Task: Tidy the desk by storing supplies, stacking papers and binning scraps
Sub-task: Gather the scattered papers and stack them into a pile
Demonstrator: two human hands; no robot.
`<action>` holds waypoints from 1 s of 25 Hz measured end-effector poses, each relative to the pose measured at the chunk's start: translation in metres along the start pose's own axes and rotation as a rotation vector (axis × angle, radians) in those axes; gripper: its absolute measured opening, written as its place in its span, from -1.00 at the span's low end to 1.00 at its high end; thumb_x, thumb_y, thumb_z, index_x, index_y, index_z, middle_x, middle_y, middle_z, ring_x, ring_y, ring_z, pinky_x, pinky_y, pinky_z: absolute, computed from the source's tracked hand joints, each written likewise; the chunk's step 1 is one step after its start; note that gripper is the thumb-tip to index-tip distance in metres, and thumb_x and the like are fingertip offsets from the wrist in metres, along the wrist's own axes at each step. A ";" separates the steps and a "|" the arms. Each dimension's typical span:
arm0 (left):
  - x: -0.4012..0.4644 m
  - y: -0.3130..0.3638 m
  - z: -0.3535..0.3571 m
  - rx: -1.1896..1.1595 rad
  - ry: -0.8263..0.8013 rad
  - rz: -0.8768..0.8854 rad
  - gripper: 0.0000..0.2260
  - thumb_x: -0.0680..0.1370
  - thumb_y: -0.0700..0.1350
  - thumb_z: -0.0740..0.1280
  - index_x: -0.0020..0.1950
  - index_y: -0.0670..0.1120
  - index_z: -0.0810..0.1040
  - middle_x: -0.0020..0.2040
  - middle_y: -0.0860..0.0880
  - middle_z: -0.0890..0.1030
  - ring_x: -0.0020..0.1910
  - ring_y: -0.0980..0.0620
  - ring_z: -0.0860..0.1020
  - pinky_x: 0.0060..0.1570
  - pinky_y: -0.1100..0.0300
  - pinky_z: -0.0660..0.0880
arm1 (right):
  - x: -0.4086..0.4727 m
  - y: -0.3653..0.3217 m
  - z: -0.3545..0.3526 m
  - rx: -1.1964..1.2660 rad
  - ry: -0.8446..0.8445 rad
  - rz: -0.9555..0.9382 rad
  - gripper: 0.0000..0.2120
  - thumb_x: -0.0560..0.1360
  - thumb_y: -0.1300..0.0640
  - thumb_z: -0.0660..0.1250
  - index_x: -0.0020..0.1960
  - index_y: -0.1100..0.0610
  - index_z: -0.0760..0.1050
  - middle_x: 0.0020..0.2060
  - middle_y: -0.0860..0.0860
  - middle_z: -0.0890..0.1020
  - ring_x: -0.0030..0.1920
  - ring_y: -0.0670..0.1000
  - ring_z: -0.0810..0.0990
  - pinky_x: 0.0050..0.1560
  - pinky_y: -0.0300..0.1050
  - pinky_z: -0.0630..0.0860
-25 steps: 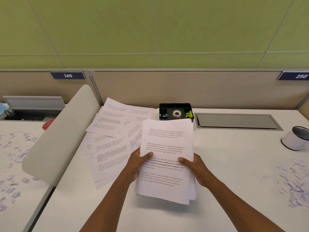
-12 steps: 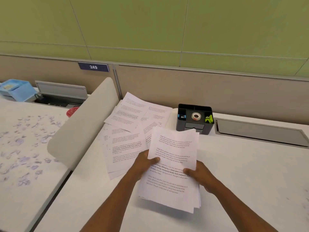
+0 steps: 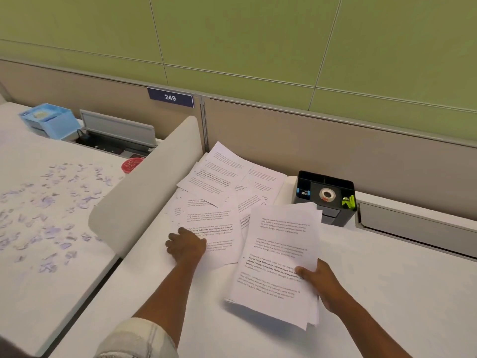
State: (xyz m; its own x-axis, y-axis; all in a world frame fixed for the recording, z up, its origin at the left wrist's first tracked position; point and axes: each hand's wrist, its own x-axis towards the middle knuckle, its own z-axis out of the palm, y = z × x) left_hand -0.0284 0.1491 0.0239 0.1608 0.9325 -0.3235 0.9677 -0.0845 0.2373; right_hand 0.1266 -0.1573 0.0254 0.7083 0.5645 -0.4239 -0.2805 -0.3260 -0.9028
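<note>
**A:** Far left of the black organiser [image 3: 325,196], past the curved divider [image 3: 144,187] — what's that on the next desk?

**B:** Purple-ish paper scraps [image 3: 49,202], scattered, plus a blue box [image 3: 50,120] at the back. Untouched, none binned as far as I can see.

**A:** And closer to the organiser?

**B:** Loose printed sheets [image 3: 222,182], fanned out & overlapping, just left of it, betw. it and the divider. Left hand [image 3: 186,245] lies on the near sheet, fingers curled down at its left edge. Can't tell if it's pinching the sheet or only pressing on it.

**A:** Right side?

**B:** Gathered stack [image 3: 277,257] sits in front of the organiser, top corners overlapping its lower front. Right hand [image 3: 318,282] grips the stack's right edge, thumb on top, fingers hidden underneath. Stack looks tilted & a bit splayed at the corners.

**A:** So which step?

**B:** Stacking papers, I'd say, about midway. Organiser already holds tape, a clip etc.

**A:** Next move?

**B:** Prob. needs the left hand to lift or slide that near sheet w/o dragging its neighbours, lay it on the stack, then square the edges.
</note>
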 end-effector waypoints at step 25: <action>-0.013 -0.045 -0.007 -1.238 -0.537 0.039 -0.65 0.50 -0.35 0.42 0.28 -0.29 0.56 0.19 -0.26 0.65 0.13 -0.25 0.64 0.27 -0.16 0.50 | -0.018 0.020 -0.035 0.040 0.072 -0.026 -0.65 0.50 0.29 0.42 0.26 0.11 0.51 0.09 0.06 0.70 0.03 0.12 0.70 0.01 0.03 0.63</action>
State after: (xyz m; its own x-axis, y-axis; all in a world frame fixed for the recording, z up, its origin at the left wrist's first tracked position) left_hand -0.0755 0.1435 0.0236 0.5149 0.6611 -0.5458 0.1974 0.5281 0.8259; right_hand 0.1308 -0.2007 0.0176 0.7600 0.5159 -0.3953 -0.2864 -0.2802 -0.9162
